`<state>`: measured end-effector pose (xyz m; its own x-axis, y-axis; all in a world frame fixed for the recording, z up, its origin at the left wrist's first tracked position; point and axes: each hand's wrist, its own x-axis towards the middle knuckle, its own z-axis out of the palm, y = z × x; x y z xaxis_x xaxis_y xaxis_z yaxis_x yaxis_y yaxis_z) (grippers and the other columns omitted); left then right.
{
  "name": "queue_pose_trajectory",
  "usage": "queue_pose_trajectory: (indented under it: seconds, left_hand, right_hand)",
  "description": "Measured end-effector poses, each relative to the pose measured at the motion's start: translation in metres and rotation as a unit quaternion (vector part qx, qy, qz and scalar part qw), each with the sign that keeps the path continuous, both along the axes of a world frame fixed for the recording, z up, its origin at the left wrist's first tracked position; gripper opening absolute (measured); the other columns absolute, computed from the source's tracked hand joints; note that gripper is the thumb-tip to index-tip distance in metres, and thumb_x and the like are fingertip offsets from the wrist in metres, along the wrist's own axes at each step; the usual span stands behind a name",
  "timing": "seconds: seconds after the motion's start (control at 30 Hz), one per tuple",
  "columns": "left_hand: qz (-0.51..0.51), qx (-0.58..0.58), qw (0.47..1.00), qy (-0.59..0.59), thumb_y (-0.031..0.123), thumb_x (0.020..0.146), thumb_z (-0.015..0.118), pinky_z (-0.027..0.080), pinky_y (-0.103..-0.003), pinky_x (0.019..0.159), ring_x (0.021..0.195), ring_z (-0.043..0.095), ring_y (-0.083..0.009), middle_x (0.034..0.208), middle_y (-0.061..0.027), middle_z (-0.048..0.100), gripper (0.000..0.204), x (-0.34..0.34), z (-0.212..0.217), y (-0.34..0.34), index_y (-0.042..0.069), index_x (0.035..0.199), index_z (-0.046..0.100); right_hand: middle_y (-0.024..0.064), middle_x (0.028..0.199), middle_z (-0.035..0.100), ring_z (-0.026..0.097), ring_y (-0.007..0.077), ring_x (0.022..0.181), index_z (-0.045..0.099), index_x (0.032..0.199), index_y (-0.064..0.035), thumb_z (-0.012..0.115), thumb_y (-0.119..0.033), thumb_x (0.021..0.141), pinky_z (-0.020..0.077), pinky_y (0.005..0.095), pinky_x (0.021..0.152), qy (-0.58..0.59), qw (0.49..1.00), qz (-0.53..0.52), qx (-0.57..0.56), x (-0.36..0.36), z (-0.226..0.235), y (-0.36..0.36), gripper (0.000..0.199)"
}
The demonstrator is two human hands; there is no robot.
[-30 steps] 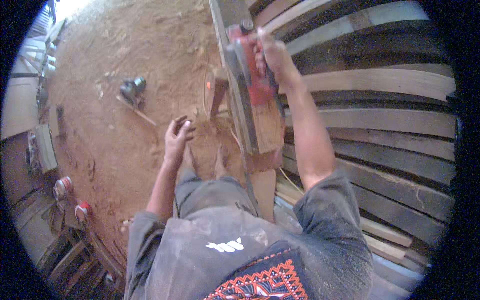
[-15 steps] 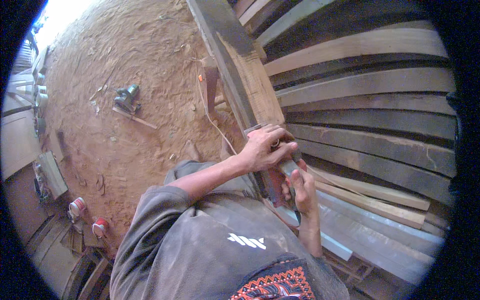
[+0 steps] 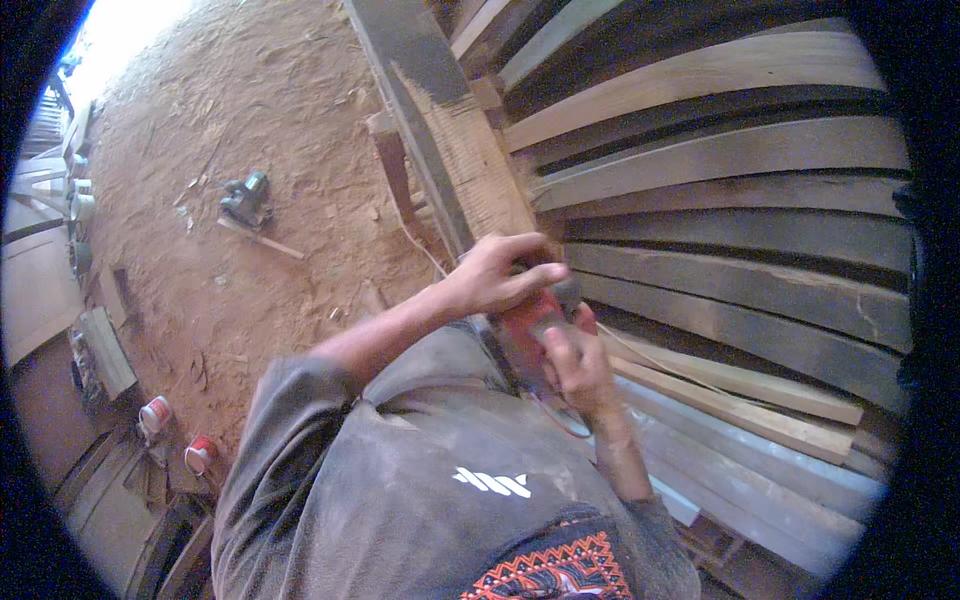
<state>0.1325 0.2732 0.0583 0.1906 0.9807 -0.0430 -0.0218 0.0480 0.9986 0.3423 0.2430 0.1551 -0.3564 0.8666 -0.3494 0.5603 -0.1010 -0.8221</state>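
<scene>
A red electric planer (image 3: 524,327) lies on top of a long wooden beam (image 3: 470,140) that runs away from my body. My left hand (image 3: 500,272) is wrapped over the planer's front end, thumb toward the right. Behind it, my right hand (image 3: 583,368) grips the planer's rear part and is slightly smeared by motion. Ahead of the planer the beam's upper face shows a pale, bare wood patch; its far part is dark grey. The planer's underside is hidden.
Long boards (image 3: 720,150) are stacked along the right. A green power tool, apparently a circular saw (image 3: 245,200), sits on the dusty floor beside a wood strip (image 3: 262,239). Red-and-white cans (image 3: 200,455) stand at lower left. A cord (image 3: 420,243) runs beside the beam.
My hands and the planer have shifted a little left and up in the picture. The beam also appears farther left, and more of the planer's red body shows.
</scene>
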Motion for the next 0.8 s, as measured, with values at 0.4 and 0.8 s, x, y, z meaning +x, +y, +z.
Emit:
queue_pose_trajectory:
  seconds: [0.4,0.8]
  left_hand:
    - [0.482,-0.228,0.845,-0.036,0.033,0.104,0.062,0.054,-0.032,0.08,0.097,0.067,-0.0169,0.108,-0.0074,0.068,0.035,-0.124,-0.106,-0.139,0.004,0.122,0.062]
    - [0.515,-0.559,0.633,-0.148,0.029,0.095,0.071,0.05,-0.03,0.058,0.084,0.069,-0.0221,0.097,-0.008,0.064,0.04,-0.203,-0.258,-0.384,0.004,0.123,0.057]
  right_hand:
    - [0.0099,0.067,0.064,0.059,0.0225,0.055,0.069,0.091,-0.0049,0.052,-0.033,0.101,0.049,0.0384,0.054,0.01,0.986,0.147,0.078,-0.241,-0.039,0.214,0.034]
    - [0.0,0.057,0.054,0.051,0.0109,0.049,0.057,0.072,-0.0074,0.043,-0.048,0.104,0.0384,0.0289,0.047,-0.09,0.988,0.012,-0.121,-0.04,-0.004,0.014,0.053]
